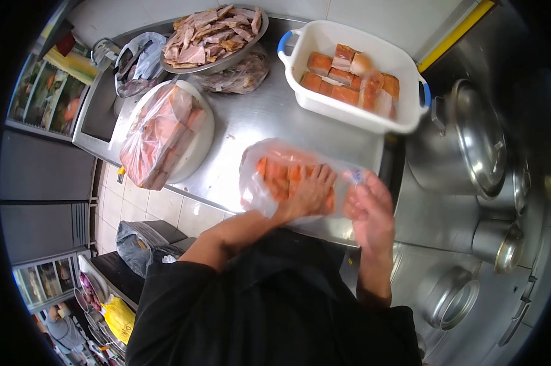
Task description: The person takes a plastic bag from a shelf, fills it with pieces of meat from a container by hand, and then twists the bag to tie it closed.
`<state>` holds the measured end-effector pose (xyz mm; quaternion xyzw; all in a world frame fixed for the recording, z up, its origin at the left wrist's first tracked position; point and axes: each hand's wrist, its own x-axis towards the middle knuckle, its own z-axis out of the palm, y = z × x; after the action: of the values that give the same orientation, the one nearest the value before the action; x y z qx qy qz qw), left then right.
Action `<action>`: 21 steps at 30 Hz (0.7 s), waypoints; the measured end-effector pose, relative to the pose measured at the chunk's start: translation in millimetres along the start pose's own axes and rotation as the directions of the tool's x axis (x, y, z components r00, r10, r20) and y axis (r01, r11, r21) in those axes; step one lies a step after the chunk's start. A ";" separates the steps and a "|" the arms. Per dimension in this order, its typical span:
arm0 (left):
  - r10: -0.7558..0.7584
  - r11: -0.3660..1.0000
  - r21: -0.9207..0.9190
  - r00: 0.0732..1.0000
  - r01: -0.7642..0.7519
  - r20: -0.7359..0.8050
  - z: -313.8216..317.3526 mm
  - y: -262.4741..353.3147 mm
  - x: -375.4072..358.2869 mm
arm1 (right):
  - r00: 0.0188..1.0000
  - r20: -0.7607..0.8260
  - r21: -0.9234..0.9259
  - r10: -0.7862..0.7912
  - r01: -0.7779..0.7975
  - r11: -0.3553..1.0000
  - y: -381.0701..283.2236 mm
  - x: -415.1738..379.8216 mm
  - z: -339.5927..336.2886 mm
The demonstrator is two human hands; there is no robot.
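Watching remotely, I see the left hand (312, 189) lying, fingers loosely spread, over the meat (274, 177) in a clear bag (251, 194) on the steel counter (245, 122); the bag's long axis runs rightward to the right hand (370, 204), closed on its gathered end.

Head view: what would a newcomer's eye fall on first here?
Probably the clear bag of orange-brown blocks at the centre, with the left hand spread on it and the right hand holding its end. Next, the white tub with blue handles and browned blocks, upper right, and the platter heaped with meat pieces, top left of centre.
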<state>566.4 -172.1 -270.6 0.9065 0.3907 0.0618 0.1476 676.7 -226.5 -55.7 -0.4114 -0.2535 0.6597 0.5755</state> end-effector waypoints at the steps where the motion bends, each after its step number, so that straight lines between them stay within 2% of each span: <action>1: -0.002 0.999 0.035 1.000 0.001 0.020 3.3 -0.5 1.2 | 1.000 0.005 -0.026 -0.009 0.010 1.000 -1.8 -0.1 -1.6; 2: -0.005 0.998 0.069 0.999 0.002 0.039 0.9 -0.8 3.2 | 1.000 0.011 -0.052 -0.019 0.020 0.998 -4.1 0.0 -4.2; 5: 0.013 0.995 -0.100 1.000 -0.011 0.013 -8.0 -9.1 -7.2 | 1.000 0.012 -0.073 -0.023 0.023 0.997 -4.2 -0.1 -6.0; 8: -0.009 0.991 -0.134 1.000 0.008 -0.010 -16.3 -5.3 -7.9 | 1.000 0.007 -0.105 -0.030 0.031 0.994 -3.0 1.2 -2.2; 11: -0.040 0.955 -0.296 0.985 -0.012 -0.169 -50.4 9.9 -18.7 | 0.998 0.044 -0.126 -0.044 0.049 0.991 -3.7 1.3 -10.4; 13: 0.097 0.928 -0.291 0.906 -0.232 -0.412 -101.8 1.4 -39.3 | 0.997 0.071 -0.063 -0.029 0.034 0.997 -4.2 -0.7 -19.6; 15: -0.012 0.991 -0.121 0.839 -0.065 -0.544 -171.1 7.0 -76.6 | 0.997 0.070 -0.072 -0.045 0.050 0.996 -3.9 -1.7 -20.7; 16: -0.124 0.991 -0.107 0.787 0.074 -0.604 -187.0 6.7 -89.1 | 0.996 0.075 -0.080 -0.051 0.057 0.995 -3.4 -2.3 -19.6; 17: -0.225 0.972 -0.101 0.712 0.213 -0.665 -196.7 2.6 -97.9 | 0.996 0.071 -0.080 -0.051 0.057 0.995 -2.4 -2.2 -17.3; 19: -0.378 0.880 -0.032 0.659 0.474 -0.650 -206.5 -15.0 -107.9 | 0.996 0.055 -0.119 -0.071 0.077 0.990 -0.7 -2.6 -12.3; 20: -0.509 0.821 -0.019 0.714 0.571 -0.481 -186.6 -41.9 -125.5 | 0.996 0.046 -0.141 -0.081 0.087 0.986 0.0 -3.3 -11.0; 21: -0.624 0.754 0.014 0.724 0.656 -0.294 -167.6 -71.0 -144.3 | 0.994 0.045 -0.147 -0.096 0.102 0.984 0.1 -3.5 -11.9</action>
<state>380.2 -194.0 -133.6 0.7050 0.6991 0.1076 0.0515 686.6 -231.5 -61.3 -0.4276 -0.3330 0.6171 0.5705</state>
